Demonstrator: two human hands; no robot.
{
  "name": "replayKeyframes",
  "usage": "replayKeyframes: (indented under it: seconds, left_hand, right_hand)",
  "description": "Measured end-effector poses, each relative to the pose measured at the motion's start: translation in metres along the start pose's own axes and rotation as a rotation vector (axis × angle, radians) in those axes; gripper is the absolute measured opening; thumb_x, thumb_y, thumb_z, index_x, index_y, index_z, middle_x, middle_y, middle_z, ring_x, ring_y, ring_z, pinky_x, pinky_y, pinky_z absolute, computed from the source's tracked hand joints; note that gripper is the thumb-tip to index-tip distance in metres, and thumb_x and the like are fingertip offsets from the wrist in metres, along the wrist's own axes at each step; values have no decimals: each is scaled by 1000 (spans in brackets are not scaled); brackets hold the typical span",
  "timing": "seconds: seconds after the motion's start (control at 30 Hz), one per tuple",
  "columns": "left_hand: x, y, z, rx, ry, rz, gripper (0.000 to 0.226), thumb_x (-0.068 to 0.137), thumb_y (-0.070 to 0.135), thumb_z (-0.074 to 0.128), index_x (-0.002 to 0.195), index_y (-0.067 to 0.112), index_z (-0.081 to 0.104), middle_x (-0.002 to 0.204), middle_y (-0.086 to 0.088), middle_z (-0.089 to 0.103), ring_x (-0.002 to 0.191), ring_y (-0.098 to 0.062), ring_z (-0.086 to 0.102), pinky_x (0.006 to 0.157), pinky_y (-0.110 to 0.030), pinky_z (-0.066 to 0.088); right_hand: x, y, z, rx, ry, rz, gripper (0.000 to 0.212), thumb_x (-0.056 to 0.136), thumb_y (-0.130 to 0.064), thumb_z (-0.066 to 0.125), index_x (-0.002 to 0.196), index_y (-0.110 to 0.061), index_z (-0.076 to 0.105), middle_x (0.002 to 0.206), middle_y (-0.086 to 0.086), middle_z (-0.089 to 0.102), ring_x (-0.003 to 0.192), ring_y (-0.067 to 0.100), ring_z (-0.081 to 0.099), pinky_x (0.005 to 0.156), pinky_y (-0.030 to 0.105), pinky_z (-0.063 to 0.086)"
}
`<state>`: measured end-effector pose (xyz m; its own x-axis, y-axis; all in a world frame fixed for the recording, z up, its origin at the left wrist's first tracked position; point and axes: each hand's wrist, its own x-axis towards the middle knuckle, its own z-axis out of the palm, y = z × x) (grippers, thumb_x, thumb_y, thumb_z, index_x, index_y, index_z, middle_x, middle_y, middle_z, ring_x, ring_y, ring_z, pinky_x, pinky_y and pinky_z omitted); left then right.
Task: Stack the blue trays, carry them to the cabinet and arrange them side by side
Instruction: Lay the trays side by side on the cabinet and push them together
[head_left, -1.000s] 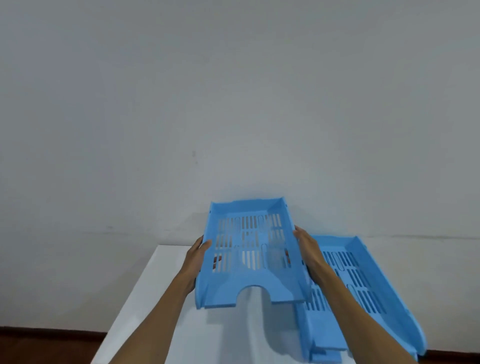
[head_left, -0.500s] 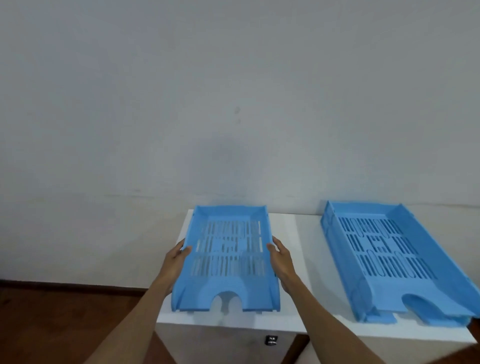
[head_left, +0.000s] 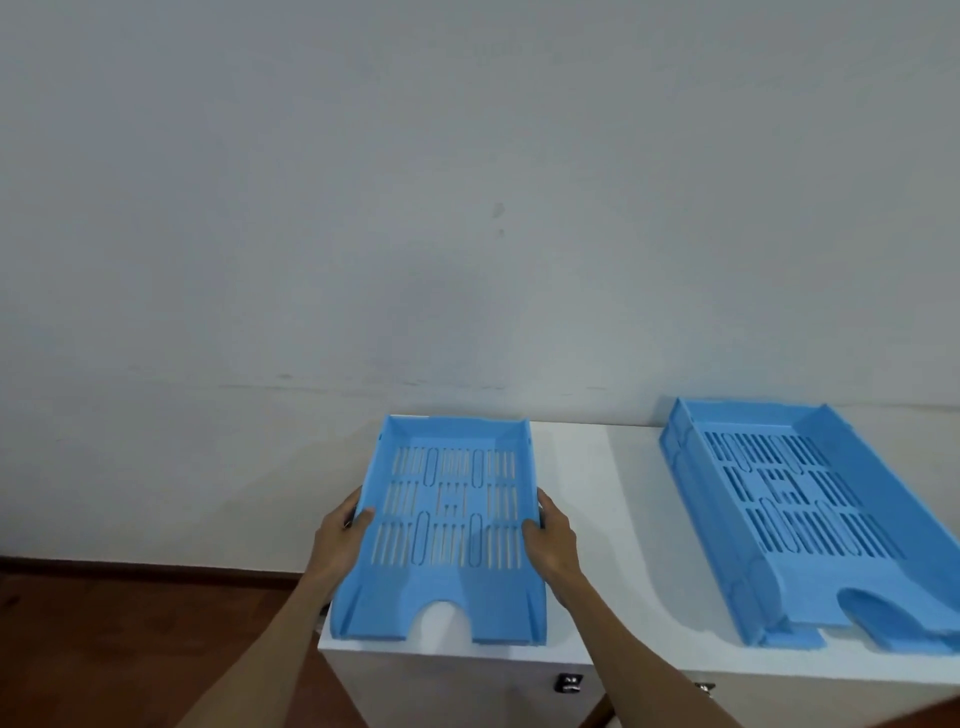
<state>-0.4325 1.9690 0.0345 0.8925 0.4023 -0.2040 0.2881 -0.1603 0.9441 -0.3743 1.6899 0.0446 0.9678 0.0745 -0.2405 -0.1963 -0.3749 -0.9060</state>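
A blue slotted tray (head_left: 452, 525) lies flat at the left end of the white cabinet top (head_left: 597, 545). My left hand (head_left: 340, 530) grips its left wall and my right hand (head_left: 553, 535) grips its right wall, thumbs inside the tray. To the right, apart from it, lies a stack of blue trays (head_left: 810, 525) on the same top, angled a little; a second tray's edge shows beneath the upper one. Its right side runs out of view.
A pale grey wall (head_left: 467, 208) stands right behind the cabinet. Dark wooden floor (head_left: 130, 649) lies to the left below a dark skirting board. A small black lock (head_left: 570, 682) sits on the cabinet front. A bare white strip separates the trays.
Both hands carried the single tray from above the stack leftwards and lowered it onto the cabinet's left end. The view has shifted left and nearer.
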Motion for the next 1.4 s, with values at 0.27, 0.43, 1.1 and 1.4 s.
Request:
replayKeyframes:
  seconds: [0.27,0.43,1.1,1.4]
  left_hand:
    - [-3,41,16,146,173,11,50,100,31,54,147,17,44,147,-13,50,132,-33,49,110,-47,41]
    - [-5,89,86,40,111,126,31,98,20,58,128,12,62,124,-11,66,120,-31,58,102,-38,43]
    - [-110,190,422,1,-121,98,42,104,39,40,140,20,49,150,-8,48,132,-25,47,108,-37,37]
    - [-132,166,471,40,-201,-125,59,103,47,37,152,15,27,150,-12,45,131,-31,50,111,-46,41]
  right_hand:
    - [18,-41,-67,-124,46,-64,47,97,-21,53,143,-25,48,141,13,57,128,26,54,101,34,43]
    - [27,-59,-133,-195,74,-155,40,95,-23,54,135,-28,55,136,10,58,125,21,54,93,25,38]
    - [9,51,-462,-371,371,-221,53,94,-25,54,145,-20,43,146,8,52,129,29,52,108,41,40]
    - [15,109,-506,-269,172,96,77,93,-35,50,157,-18,10,148,17,47,129,34,52,103,47,43]
